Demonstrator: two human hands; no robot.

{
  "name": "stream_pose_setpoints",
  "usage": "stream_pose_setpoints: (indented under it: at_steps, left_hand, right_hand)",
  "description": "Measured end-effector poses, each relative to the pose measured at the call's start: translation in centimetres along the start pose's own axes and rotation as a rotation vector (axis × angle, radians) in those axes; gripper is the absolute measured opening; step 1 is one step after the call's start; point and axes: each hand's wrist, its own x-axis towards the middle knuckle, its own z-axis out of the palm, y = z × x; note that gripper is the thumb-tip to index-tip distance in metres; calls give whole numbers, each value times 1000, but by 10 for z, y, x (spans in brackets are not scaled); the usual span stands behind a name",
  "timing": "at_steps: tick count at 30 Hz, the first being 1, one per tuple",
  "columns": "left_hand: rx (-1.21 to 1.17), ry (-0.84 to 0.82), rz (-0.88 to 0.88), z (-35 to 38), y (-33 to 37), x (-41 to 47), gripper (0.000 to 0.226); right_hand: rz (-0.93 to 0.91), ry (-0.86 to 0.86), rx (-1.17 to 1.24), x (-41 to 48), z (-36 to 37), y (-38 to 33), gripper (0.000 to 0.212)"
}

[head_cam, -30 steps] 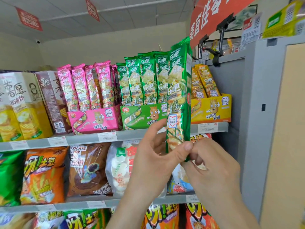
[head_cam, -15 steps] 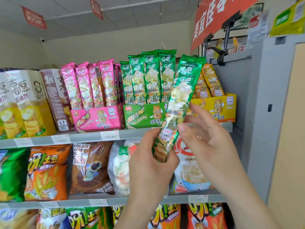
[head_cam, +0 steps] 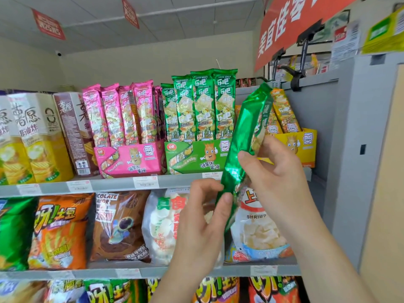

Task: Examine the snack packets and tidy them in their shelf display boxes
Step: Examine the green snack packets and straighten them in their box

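A long green snack packet [head_cam: 242,138] is held tilted in front of the shelf, its plain foil side toward me and its top leaning right. My left hand [head_cam: 203,219] pinches its lower end between thumb and fingers. My right hand [head_cam: 275,178] grips its middle from the right. Behind it on the top shelf stand three display boxes: a pink one [head_cam: 131,158], a green one [head_cam: 194,156] and a yellow one [head_cam: 303,145], each with upright packets of its colour. The held packet hides part of the yellow box.
Tall yellow and brown chip cartons [head_cam: 43,136] stand left of the pink box. Bagged snacks, among them a shrimp-chip bag [head_cam: 260,232], fill the shelf below. A grey upright panel [head_cam: 354,149] bounds the shelf on the right, with a red sign [head_cam: 290,25] clipped above.
The green packet has turned from printed face to foil side and leans further right. My right hand rose from its bottom end to its middle.
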Motion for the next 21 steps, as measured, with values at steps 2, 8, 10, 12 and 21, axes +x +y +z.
stream_pose_setpoints:
  at_steps: [2,8,10,12,21]
  left_hand:
    - [-161,-52,-60,-3,-2,5,17]
    - [-34,-238,-38,-10,-13,4,56]
    - [-24,-270,-18,-13,-14,7,59]
    - [-37,-297,-4,-17,-10,12,53]
    - [-168,-196,71,-45,18,68,37]
  right_hand:
    - [29,-39,75,1,2,3,20]
    - [-224,-72,-14,30,-8,-13,51]
    - [-299,-109,-181,42,-9,-18,24]
    - [-319,-93,-237,51,-7,-20,9]
    - [-360,-77,-108,81,24,-40,22]
